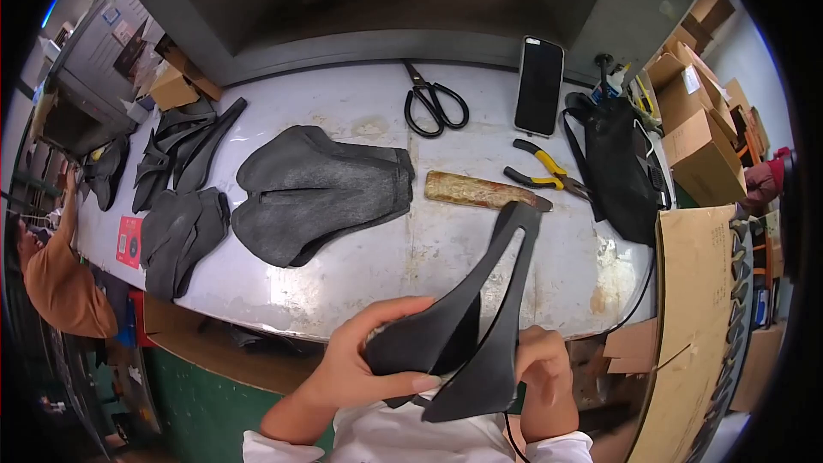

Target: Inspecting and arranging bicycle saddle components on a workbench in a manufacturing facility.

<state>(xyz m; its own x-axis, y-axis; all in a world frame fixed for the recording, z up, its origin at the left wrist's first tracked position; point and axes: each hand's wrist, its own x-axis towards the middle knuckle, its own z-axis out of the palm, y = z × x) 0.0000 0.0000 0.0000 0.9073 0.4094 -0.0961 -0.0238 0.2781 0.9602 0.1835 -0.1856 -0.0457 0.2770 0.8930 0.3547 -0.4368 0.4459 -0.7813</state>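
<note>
Left grip: left hand [364, 360] closed around the wide rear of the black saddle shell [467, 326], thumb on top.
Right grip: right hand [542, 369] clasps the shell's right edge.
Shell: held above the tabletop [480, 266] edge, nose pointing away.
Beyond grip: grey padded cover [321, 193], wooden-handled tool [480, 191], pliers [544, 173].

Saddle shell [467, 326] held between left hand [356, 369] and right hand [542, 369] at the counter's [386, 266] near edge, its narrow end reaching over the counter. On the counter behind it: a large saddle cover [321, 193]; to the cover's right, a wooden-handled tool [480, 191], then pliers [544, 173]. Scissors [435, 103] and phone [539, 86] lie at the far edge. Stacked covers [180, 236] lie left, a bag [619, 167] right.
</note>
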